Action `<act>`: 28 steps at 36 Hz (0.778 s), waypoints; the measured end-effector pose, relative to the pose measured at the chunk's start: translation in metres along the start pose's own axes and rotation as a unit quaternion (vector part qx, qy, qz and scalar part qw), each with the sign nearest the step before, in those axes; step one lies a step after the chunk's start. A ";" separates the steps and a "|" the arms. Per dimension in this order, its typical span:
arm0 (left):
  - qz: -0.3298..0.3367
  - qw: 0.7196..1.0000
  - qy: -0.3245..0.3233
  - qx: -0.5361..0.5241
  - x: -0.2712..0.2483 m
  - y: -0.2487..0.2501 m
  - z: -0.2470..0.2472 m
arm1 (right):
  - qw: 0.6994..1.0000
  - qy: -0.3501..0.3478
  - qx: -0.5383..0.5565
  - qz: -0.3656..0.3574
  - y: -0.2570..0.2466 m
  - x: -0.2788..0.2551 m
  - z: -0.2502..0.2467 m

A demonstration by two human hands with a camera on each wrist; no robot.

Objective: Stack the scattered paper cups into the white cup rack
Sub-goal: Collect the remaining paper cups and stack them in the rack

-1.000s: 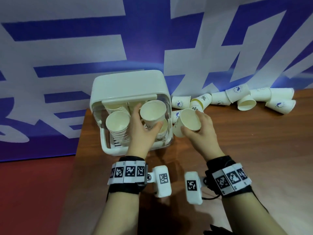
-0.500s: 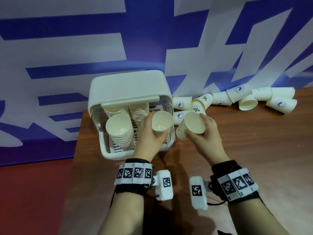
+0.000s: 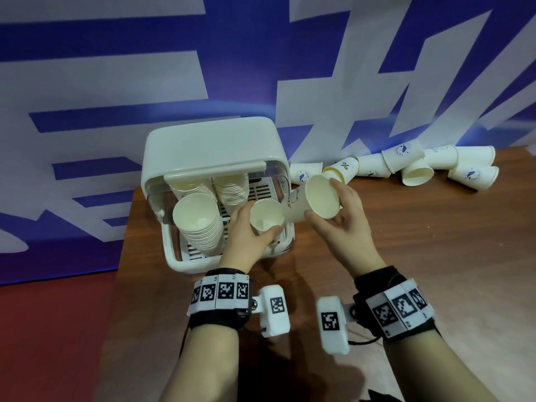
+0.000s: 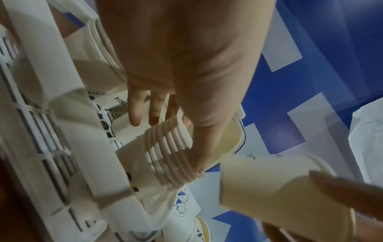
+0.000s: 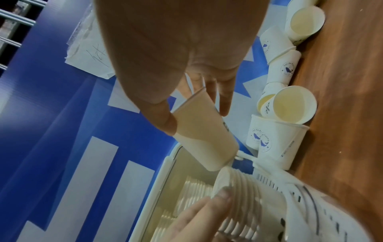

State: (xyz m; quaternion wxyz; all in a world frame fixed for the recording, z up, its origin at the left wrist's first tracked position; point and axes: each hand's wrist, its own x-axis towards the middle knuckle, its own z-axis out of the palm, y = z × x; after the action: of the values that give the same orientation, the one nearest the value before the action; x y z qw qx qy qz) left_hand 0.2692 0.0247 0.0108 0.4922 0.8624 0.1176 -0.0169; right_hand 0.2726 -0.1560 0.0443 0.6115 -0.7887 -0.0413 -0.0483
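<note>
The white cup rack (image 3: 179, 261) stands open at the table's left end, with several stacks of paper cups inside. My left hand (image 3: 249, 227) grips the front right stack (image 3: 266, 220) near its top; the left wrist view shows the thumb lying along the ribbed stack (image 4: 172, 155). My right hand (image 3: 339, 216) holds a single paper cup (image 3: 322, 195), tilted with its base pointing at that stack's mouth. In the right wrist view this cup (image 5: 203, 131) hangs just above the stack (image 5: 238, 196), pinched between thumb and fingers (image 5: 223, 104).
Several loose cups (image 3: 406, 166) lie on their sides along the back wall, right of the rack. A taller stack (image 3: 200, 221) leans in the rack's front left. The brown table (image 3: 420, 256) extends right; its left edge is beside the rack.
My left hand has lowered its cup onto the front right stack in the rack. My right hand has lifted its cup slightly and tilted it toward that stack.
</note>
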 end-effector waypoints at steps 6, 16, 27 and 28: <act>0.006 0.999 -0.020 -0.026 0.001 -0.001 -0.001 | 0.999 -0.015 0.025 -0.016 -0.009 0.009 0.019; -0.028 0.993 0.043 -0.108 0.004 -0.005 -0.014 | 0.986 -0.103 -0.093 -0.086 -0.013 0.020 0.034; 0.029 0.990 0.075 -0.120 0.004 -0.001 -0.011 | 0.951 -0.123 -0.209 -0.193 -0.008 0.025 0.041; 0.032 0.989 0.076 -0.121 0.004 -0.002 -0.011 | 0.951 -0.129 -0.210 -0.186 -0.006 0.024 0.042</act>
State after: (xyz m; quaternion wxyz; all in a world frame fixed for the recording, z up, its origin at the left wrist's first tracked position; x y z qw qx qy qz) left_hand 0.2722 0.0355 0.0141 0.5826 0.7986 0.1287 0.0788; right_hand 0.2964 -0.1139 0.0428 0.4012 -0.8772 -0.2553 -0.0666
